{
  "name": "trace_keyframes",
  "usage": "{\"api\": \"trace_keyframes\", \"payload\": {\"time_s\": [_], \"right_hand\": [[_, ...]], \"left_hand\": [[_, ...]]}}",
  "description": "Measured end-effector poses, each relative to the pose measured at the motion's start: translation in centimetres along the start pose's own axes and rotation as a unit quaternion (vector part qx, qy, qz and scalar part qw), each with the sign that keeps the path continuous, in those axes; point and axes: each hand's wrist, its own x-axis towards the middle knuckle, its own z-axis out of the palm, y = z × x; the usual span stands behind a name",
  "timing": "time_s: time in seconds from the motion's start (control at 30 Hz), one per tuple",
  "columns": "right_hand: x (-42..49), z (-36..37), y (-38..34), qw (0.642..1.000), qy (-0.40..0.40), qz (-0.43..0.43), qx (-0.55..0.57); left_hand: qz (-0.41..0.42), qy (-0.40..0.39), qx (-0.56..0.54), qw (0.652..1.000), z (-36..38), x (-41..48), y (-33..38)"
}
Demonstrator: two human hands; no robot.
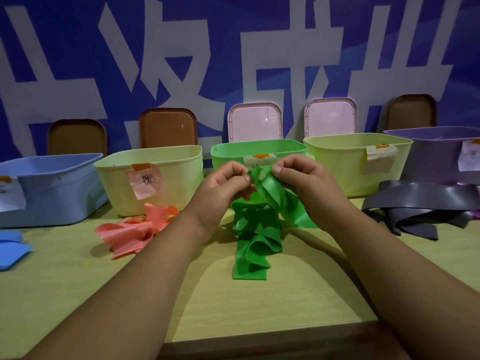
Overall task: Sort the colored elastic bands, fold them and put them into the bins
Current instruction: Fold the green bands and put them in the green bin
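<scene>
While the lower length of the green elastic band (255, 245) lies crumpled on the worktop (259, 307), its upper end is lifted at 12 o'clock, where both hands meet. The left hand (223, 183) and the right hand (298, 178) each pinch that end between thumb and curled fingers, close together. I judge this as the start of folding: sorting looks done, since each colour sits in its own heap. The next move likely calls for untwisting the band, laying its end flat and doubling it over evenly, because the slack below is tangled.

At 9 o'clock from the green band lies a salmon band (130, 232), and further out at 9 o'clock a blue band (10, 252); at 3 o'clock is a grey band (420, 203).

Beyond, a green bin (259, 148) stands at 12 o'clock just behind the hands, its taped note mostly hidden by them. The pale yellow bin (176, 172) at 10 o'clock carries a pink note (146, 181) with dark handwriting I cannot read surely. Notes on the other bins are too blurred to read.

Farthest back, the blue wall (285, 35) bears huge white characters, cropped; two look like 次 and 成.
</scene>
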Motion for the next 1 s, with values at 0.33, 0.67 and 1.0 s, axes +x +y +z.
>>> {"api": "trace_keyframes", "payload": {"time_s": [0.33, 0.67, 1.0], "right_hand": [[-0.3, -0.1, -0.8, 0.994, -0.039, 0.021, 0.099], [-1.2, -0.3, -1.5, 0.991, -0.027, 0.030, 0.124], [-1.5, -0.1, -1.9, 0.993, -0.038, 0.067, 0.085]], "left_hand": [[-0.017, -0.022, -0.141, 0.990, 0.5, -0.4, 1.0], [-0.011, 0.001, -0.177, 0.984, 1.0, -0.8, 1.9], [-0.018, 0.017, -0.159, 0.987, 0.9, -1.2, 2.4]]}}
